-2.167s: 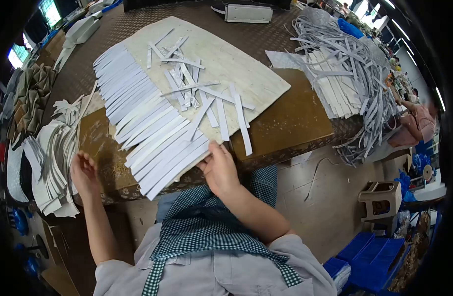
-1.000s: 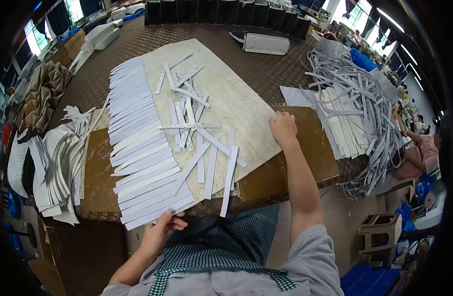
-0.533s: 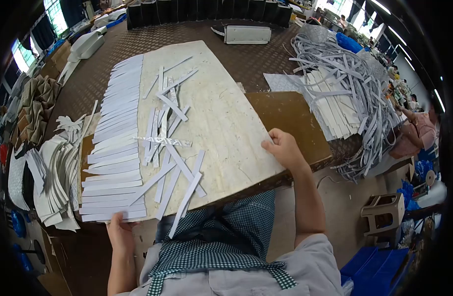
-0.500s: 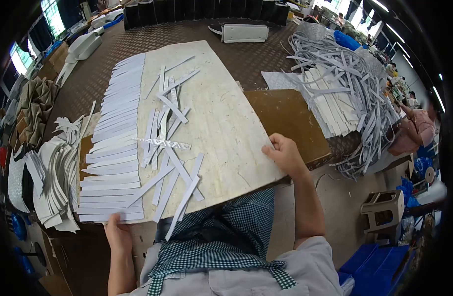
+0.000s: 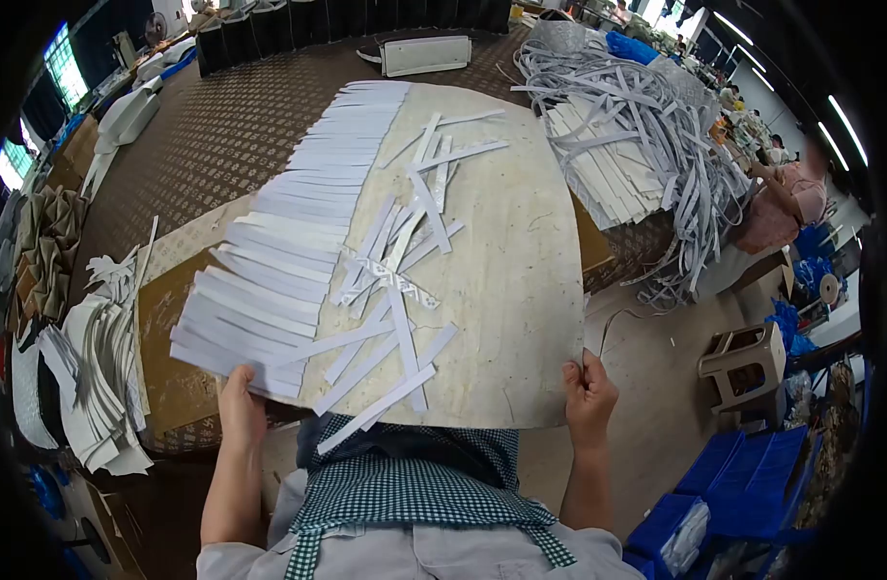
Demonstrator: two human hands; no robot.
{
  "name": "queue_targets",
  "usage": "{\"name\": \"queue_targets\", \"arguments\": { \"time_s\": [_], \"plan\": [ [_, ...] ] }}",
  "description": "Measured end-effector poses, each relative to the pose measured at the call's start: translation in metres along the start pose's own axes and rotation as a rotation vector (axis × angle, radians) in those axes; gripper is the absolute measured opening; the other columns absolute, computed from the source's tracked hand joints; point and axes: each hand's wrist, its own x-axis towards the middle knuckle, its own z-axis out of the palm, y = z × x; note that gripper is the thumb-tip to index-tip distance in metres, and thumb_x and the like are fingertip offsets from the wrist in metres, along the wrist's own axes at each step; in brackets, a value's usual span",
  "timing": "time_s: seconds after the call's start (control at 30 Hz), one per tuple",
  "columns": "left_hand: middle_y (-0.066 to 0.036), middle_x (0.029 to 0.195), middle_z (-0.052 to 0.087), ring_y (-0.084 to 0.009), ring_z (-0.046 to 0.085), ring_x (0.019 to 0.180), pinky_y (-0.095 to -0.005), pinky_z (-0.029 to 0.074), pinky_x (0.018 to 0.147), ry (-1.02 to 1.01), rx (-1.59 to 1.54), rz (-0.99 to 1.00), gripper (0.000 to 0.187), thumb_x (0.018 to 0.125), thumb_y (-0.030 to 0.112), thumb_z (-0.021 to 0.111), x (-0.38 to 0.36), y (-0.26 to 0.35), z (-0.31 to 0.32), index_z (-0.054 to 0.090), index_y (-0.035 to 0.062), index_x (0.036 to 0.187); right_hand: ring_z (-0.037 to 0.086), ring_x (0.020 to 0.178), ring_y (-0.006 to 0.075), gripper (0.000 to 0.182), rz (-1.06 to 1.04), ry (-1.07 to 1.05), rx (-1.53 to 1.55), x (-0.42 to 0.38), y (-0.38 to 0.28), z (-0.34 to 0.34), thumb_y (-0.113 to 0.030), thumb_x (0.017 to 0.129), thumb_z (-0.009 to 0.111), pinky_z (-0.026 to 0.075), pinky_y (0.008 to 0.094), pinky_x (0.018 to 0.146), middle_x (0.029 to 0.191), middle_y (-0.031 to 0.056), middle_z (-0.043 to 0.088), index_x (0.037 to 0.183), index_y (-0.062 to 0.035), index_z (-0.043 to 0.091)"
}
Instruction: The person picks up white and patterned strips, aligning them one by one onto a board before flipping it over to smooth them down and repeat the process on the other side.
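Note:
A large cream-coloured board (image 5: pixel 501 290) spans the space between my two hands, over the table's near edge. Along its left side lies a row of white strips (image 5: pixel 308 217) set close together. Loose strips (image 5: pixel 405 338) are scattered across its middle, one with a black-and-white pattern. My left hand (image 5: pixel 241 401) grips the near left edge, with the thumb on top by the strips. At the near right corner, my right hand (image 5: pixel 588 396) is closed on the board's edge. The fingers under the board are partly hidden.
A brown board (image 5: pixel 173 329) lies on the patterned table (image 5: pixel 192 164). White strips are piled at left (image 5: pixel 96 387), and tangled grey strips (image 5: pixel 656 135) at right. A white piece (image 5: pixel 426 56) lies at the back. A stool (image 5: pixel 743 372), blue bins (image 5: pixel 733 474) and a person (image 5: pixel 786 203) are at right.
The board with its strips has swung to the right and toward me, uncovering more of the brown board at left. Both hands still hold it, and my right hand has moved lower.

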Motion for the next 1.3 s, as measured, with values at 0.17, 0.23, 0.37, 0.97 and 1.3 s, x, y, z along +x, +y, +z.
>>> {"name": "queue_targets", "arguments": {
  "time_s": [0.17, 0.23, 0.37, 0.97, 1.3],
  "plan": [
    [-0.009, 0.109, 0.061, -0.0238, 0.059, 0.105, -0.0391, 0.048, 0.095, -0.025, 0.103, 0.077, 0.038, 0.082, 0.007, 0.056, 0.058, 0.013, 0.034, 0.055, -0.0053, 0.119, 0.046, 0.062, 0.0067, 0.021, 0.053, 0.047, 0.183, 0.001, 0.014, 0.029, -0.017, 0.099, 0.065, 0.041, 0.0247, 0.055, 0.067, -0.0009, 0.053, 0.107, 0.0015, 0.065],
    [-0.010, 0.106, 0.061, -0.0247, 0.061, 0.101, -0.0399, 0.050, 0.091, -0.136, 0.142, 0.146, 0.038, 0.082, 0.007, 0.056, 0.099, 0.019, 0.021, 0.055, -0.0055, 0.118, 0.046, 0.062, 0.0063, 0.020, 0.145, -0.025, 0.322, 0.001, 0.010, 0.041, -0.019, 0.101, 0.062, 0.040, 0.0238, 0.056, 0.070, -0.0033, 0.054, 0.106, -0.0003, 0.064],
    [-0.010, 0.099, 0.064, -0.0213, 0.062, 0.090, -0.0350, 0.049, 0.085, -0.132, 0.125, 0.024, 0.024, 0.081, 0.002, 0.058, 0.121, 0.049, 0.013, 0.061, -0.0095, 0.102, 0.048, 0.066, 0.0060, 0.025, 0.353, -0.135, 0.633, -0.004, 0.012, 0.062, -0.024, 0.104, 0.057, 0.041, 0.0228, 0.058, 0.081, -0.0021, 0.059, 0.114, -0.0017, 0.061],
    [-0.019, 0.153, 0.042, -0.0317, 0.040, 0.142, -0.0454, 0.035, 0.114, -0.037, 1.039, 0.890, 0.057, 0.101, 0.025, 0.056, 0.087, 0.093, 0.006, 0.039, 0.0055, 0.152, 0.029, 0.148, 0.0362, 0.071, -0.587, -0.510, 0.012, 0.142, -0.147, 0.133, -0.044, 0.105, 0.046, 0.024, 0.0436, 0.120, 0.161, 0.0236, 0.028, 0.156, 0.0012, 0.027],
    [-0.013, 0.165, 0.023, -0.0291, 0.020, 0.153, -0.0543, 0.019, 0.121, -0.548, 1.741, 0.868, 0.089, 0.097, 0.070, 0.031, 0.209, 0.043, 0.111, 0.027, 0.0037, 0.156, 0.045, 0.139, 0.0373, 0.060, -0.782, -0.465, 0.136, 0.166, -0.208, 0.196, -0.038, 0.104, 0.051, 0.035, 0.0427, 0.114, 0.149, 0.0229, 0.048, 0.148, 0.0031, 0.043]
  ]
}}
